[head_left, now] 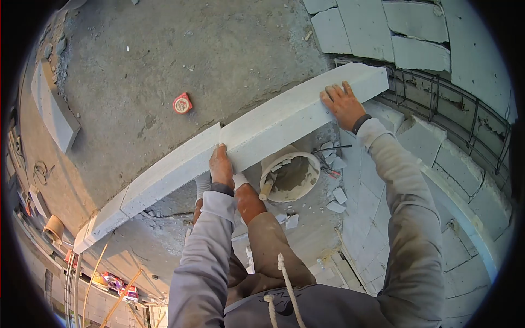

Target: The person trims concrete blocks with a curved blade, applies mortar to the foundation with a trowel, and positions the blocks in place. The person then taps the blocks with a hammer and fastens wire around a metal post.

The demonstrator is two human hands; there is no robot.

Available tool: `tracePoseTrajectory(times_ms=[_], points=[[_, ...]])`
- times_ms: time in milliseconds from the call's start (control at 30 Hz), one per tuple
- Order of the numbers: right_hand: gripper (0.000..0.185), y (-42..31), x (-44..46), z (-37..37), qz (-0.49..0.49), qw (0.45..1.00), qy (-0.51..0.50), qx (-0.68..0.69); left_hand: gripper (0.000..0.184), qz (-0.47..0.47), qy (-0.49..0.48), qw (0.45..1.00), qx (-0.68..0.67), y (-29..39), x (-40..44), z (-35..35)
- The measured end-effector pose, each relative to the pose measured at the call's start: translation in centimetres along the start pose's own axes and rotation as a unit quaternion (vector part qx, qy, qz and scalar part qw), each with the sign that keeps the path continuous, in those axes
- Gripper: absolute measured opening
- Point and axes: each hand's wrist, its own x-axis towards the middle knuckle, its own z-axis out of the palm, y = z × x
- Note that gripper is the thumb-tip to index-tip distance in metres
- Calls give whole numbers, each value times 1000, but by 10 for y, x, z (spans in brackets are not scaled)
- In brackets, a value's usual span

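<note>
A long white aerated concrete block (284, 123) lies as the right-hand part of a row. My left hand (221, 165) presses against its left end, fingers together, right where it meets the neighbouring block (169, 169). Over the block's top edge near its right end, my right hand (344, 104) grips with bent fingers and the palm on the near face. The undersides of both hands are hidden. Just below the block stands a round bucket (314, 169) with grey mortar in it and a handle (266, 188) sticking out.
A red tape measure (182, 103) lies on the concrete floor (240, 49) beyond the row. Another white block (52, 106) lies at the far left. Broken white pieces (339, 195) are scattered beside the bucket. Block wall (459, 180) and steel rebar (435, 95) stand at the right.
</note>
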Motion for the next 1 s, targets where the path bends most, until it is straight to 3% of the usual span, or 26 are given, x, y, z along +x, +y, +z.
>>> tracePoseTrajectory(times_ms=[100, 200, 400, 433, 533, 733, 833, 1000], points=[[62, 4, 11, 10, 4, 1000, -3, -1, 22, 59, -25, 994, 91, -9, 6, 1], [61, -1, 13, 18, 6, 1000, -19, -2, 23, 231, 31, 926, 296, -9, 12, 1], [62, -3, 26, 31, 15, 999, -48, -3, 31, 149, -63, 920, 357, 8, 27, -4], [63, -3, 28, 34, 14, 998, -53, -2, 48, 33, -66, 954, 291, 13, 31, -2], [66, -4, 38, 48, 9, 999, -50, 2, 62, 72, -56, 911, 401, 27, 28, -2], [74, -4, 49, 67, 8, 999, -52, 10, 65, 129, -156, 891, 407, 5, 57, -13], [75, -5, 51, 71, 7, 998, -53, 18, 64, 92, -123, 927, 341, -2, 60, -10], [71, -7, 57, 87, 15, 999, -45, 7, 64, 124, -92, 934, 321, -4, 61, -7]])
